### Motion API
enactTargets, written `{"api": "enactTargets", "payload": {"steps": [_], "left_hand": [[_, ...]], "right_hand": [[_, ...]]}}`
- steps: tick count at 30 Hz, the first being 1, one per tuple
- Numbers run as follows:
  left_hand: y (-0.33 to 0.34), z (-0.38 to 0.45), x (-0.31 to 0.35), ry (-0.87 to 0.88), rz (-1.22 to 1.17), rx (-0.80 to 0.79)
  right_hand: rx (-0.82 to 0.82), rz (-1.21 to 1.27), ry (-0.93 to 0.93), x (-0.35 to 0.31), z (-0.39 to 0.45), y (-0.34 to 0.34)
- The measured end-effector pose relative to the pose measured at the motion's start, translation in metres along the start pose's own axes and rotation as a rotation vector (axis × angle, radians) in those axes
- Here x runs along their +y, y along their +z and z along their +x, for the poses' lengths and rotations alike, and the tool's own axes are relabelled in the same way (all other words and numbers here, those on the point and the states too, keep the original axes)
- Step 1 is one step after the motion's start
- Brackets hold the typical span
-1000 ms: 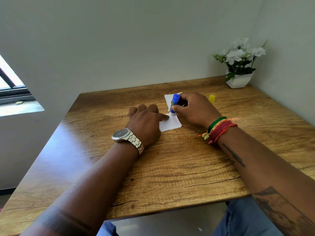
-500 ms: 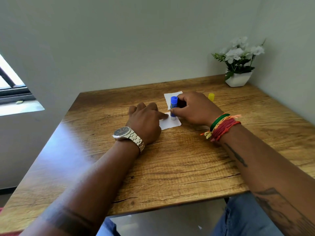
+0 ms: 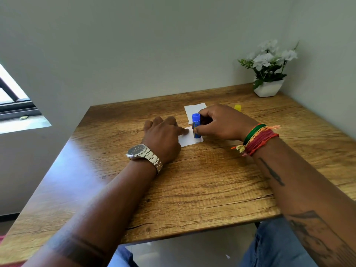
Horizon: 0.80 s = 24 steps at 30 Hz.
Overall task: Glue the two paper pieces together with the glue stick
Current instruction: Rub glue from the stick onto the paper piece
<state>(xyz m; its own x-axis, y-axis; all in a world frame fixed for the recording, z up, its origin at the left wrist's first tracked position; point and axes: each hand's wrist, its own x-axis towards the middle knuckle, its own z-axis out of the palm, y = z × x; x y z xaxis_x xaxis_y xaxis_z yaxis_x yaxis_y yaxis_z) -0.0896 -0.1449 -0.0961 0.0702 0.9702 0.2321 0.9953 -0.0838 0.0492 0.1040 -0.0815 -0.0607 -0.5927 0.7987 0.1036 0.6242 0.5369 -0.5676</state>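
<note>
Head view shows the right hand [image 3: 223, 122] with its fingers clamped on the blue glue stick [image 3: 196, 127], held upright with its tip down on the near paper piece [image 3: 189, 138] at the middle of the wooden worktop [image 3: 202, 180]. The left hand [image 3: 163, 135] lies flat, fingers loosely together, a fingertip pinning that paper's left edge. The second paper piece [image 3: 193, 109] lies just beyond, a yellow cap [image 3: 237, 107] to its right.

A white pot [image 3: 268, 90] with white flowers [image 3: 269, 54] stands on the wooden table [image 3: 202, 182] at 1 o'clock. A window [image 3: 13, 105] is at 9 o'clock.
</note>
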Motion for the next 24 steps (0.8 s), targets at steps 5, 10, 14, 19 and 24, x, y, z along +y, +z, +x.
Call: {"api": "enactTargets", "payload": {"steps": [5, 10, 14, 19, 24], "left_hand": [[-0.001, 0.000, 0.001, 0.006, 0.012, -0.001], [-0.001, -0.002, 0.002, 0.004, 0.012, 0.006], [-0.006, -0.002, 0.003, 0.013, -0.005, -0.005], [-0.015, 0.003, -0.001, -0.030, -0.101, -0.019], [-0.021, 0.008, 0.006, -0.072, -0.073, -0.026]], "right_hand": [[-0.041, 0.031, 0.016, 0.002, -0.001, -0.001], [0.005, 0.421, 0.074, 0.013, 0.001, -0.005], [0.123, 0.658, 0.139, 0.021, 0.008, 0.000], [0.216, 0.975, 0.244, 0.025, 0.014, 0.009], [0.255, 1.153, 0.307, 0.029, 0.015, 0.005]]}}
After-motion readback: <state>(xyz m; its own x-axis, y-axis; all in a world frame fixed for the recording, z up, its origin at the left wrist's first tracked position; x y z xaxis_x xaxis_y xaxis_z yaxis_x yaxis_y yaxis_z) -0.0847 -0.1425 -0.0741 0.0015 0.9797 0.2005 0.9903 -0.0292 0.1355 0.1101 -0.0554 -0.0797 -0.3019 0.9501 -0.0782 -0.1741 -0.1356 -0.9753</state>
